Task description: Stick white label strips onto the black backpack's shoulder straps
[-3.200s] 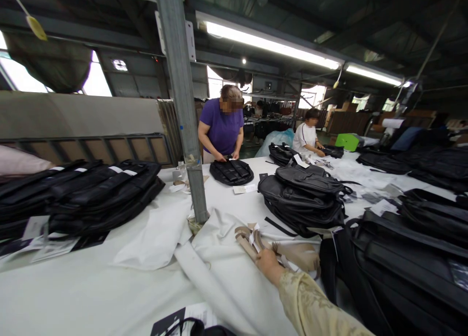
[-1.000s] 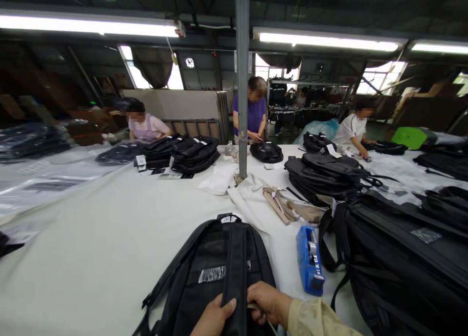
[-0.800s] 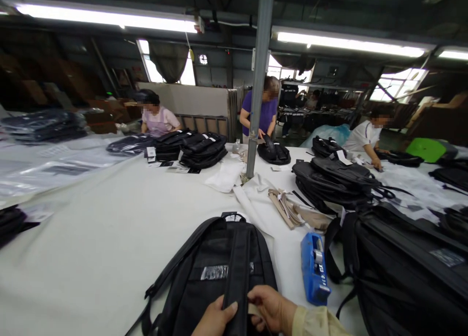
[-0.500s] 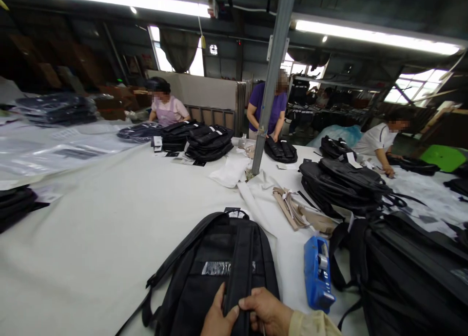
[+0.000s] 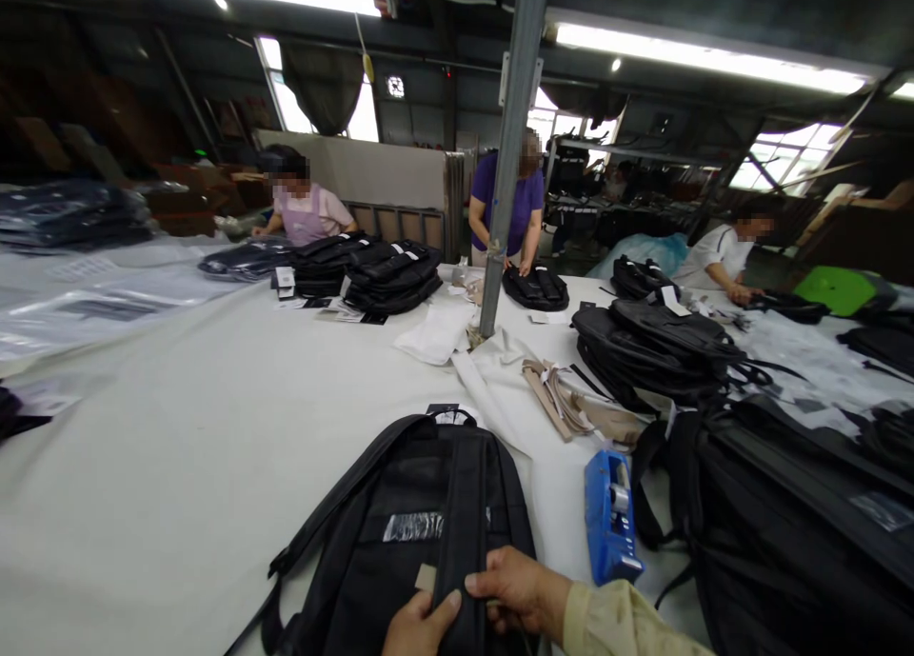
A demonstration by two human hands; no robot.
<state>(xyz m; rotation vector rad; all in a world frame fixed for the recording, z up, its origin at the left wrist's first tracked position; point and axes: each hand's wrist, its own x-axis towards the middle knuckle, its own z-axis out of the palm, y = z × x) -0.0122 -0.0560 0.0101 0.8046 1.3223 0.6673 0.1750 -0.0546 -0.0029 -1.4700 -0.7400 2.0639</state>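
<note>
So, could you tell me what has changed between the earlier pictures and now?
About three seconds ago the right hand reached out to the tan strips by the pole. Now both hands are back at the black backpack, pinching its shoulder strap, with the left hand beside the right. A small tan piece now shows beside the strap. The blue tape dispenser and the bag piles have stayed put.

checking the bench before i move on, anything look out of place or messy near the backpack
Nothing looks damaged or spilled. Both hands, left hand and right hand, pinch the strap of the black backpack. A blue tape dispenser lies beside it, and tan strips sit loosely heaped.
</note>
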